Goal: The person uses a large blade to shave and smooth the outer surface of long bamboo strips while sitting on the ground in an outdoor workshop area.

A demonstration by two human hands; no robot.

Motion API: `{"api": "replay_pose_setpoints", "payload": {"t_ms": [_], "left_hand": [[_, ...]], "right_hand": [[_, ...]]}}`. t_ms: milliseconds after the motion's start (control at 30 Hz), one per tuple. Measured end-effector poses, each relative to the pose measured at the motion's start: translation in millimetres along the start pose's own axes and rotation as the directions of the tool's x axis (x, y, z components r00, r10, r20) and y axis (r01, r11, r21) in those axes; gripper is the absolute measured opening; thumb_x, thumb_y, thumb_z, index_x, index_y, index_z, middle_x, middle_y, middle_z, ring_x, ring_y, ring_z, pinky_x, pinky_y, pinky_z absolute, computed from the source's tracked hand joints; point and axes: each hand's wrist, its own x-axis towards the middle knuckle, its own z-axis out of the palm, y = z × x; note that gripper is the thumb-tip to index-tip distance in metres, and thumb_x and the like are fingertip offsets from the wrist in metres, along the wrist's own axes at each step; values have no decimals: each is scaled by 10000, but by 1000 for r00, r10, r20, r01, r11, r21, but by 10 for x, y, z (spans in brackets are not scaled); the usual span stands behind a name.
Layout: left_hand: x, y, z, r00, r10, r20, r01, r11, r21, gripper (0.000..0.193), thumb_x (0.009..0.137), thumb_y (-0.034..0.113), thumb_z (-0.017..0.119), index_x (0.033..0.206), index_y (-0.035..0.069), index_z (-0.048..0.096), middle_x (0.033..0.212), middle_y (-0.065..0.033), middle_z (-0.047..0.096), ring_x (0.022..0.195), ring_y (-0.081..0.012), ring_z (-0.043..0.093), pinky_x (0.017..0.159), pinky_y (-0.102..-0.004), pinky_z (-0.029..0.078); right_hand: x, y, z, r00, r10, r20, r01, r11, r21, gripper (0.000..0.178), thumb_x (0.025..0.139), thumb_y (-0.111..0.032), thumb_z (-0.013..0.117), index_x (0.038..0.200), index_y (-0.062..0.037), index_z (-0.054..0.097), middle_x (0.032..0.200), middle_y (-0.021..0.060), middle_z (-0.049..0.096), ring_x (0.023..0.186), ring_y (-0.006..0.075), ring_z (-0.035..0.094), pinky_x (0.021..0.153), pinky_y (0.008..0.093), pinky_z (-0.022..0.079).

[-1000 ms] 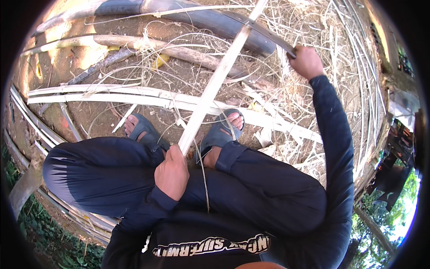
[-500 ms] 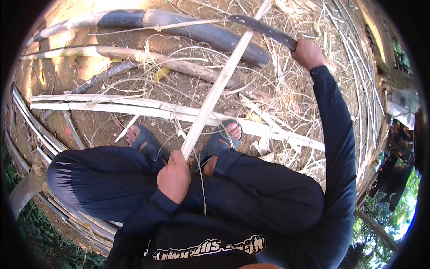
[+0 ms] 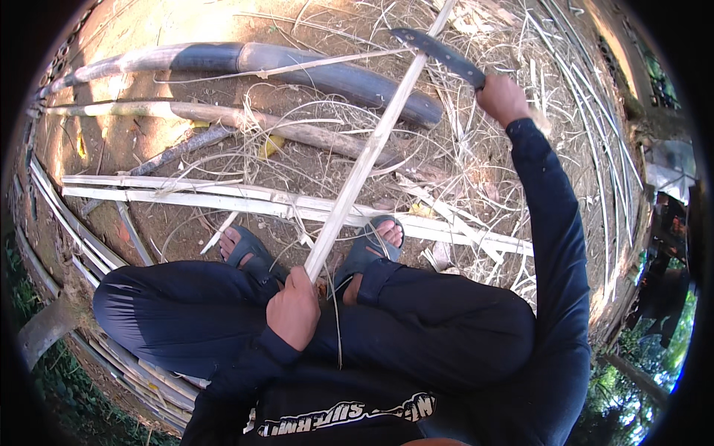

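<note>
My left hand (image 3: pixel 293 311) is closed round the near end of a long pale bamboo strip (image 3: pixel 357 177), in front of my body. The strip slants away up and to the right, out past the top of the view. In my right hand (image 3: pixel 503 99) is the handle of a machete (image 3: pixel 440 58) with a dark, curved blade. That blade lies across the strip near its far end and seems to touch it. A thin pale sliver (image 3: pixel 297 67) stretches left from beside the blade tip.
A thick dark bamboo pole (image 3: pixel 320 70) and a thinner brown pole (image 3: pixel 297 130) lie on the ground ahead. Long split bamboo pieces (image 3: pixel 201 195) cross in front of my sandalled feet (image 3: pixel 253 253). Curly shavings (image 3: pixel 483 163) cover the dirt, and more strips (image 3: pixel 595 119) line the right side.
My right hand and the machete have moved slightly nearer to me along the strip. The whole view has shifted a little. Both grips are the same.
</note>
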Motion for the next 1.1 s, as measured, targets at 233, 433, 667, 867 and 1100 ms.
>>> {"api": "replay_pose_setpoints", "payload": {"t_ms": [233, 433, 667, 867, 1100], "left_hand": [[-407, -175, -173, 995, -83, 64, 79, 995, 60, 211, 864, 120, 617, 945, 32, 444, 774, -207, 619, 617, -393, 647, 530, -491, 519], [-890, -302, -456, 987, -158, -25, 159, 984, 78, 259, 844, 115, 626, 1054, 27, 503, 774, -227, 632, 636, -427, 634, 564, -510, 506], [-214, -80, -323, 962, 23, -271, -50, 994, -93, 342, 820, 155, 739, 1045, 13, 524, 825, -216, 634, 704, -418, 647, 594, -458, 513], [397, 109, -156, 977, 54, -204, -85, 986, -146, 379, 834, 240, 764, 1018, 8, 526, 811, -194, 643, 780, -363, 659, 658, -413, 513], [282, -138, -252, 914, -30, 404, 322, 659, -680, 365, 991, 362, 589, 1027, 7, 511, 644, -28, 524, 430, -102, 515, 426, -258, 436]], "right_hand": [[139, 85, 213, 993, 109, 51, -113, 990, 87, 269, 884, -261, 586, 913, -18, 698, 838, 182, 714, 728, 338, 722, 703, 426, 588], [420, 848, 479, 829, 556, 63, -532, 749, 395, 457, 828, -353, 580, 989, 56, 705, 1048, 306, 665, 1019, 432, 649, 913, 472, 512], [-479, 6, 474, 935, 341, -100, -180, 698, 693, 414, 836, -338, 644, 724, 60, 660, 640, 255, 626, 645, 409, 659, 658, 455, 519], [-1619, -837, 66, 965, -200, -171, 261, 810, 525, 152, 707, -83, 675, 815, 2, 610, 728, 195, 642, 630, 358, 663, 605, 443, 545], [-2263, -1263, 74, 875, -453, -169, 470, 715, 518, 248, 609, -125, 687, 798, -24, 562, 743, 134, 600, 660, 332, 651, 617, 410, 529]]}}
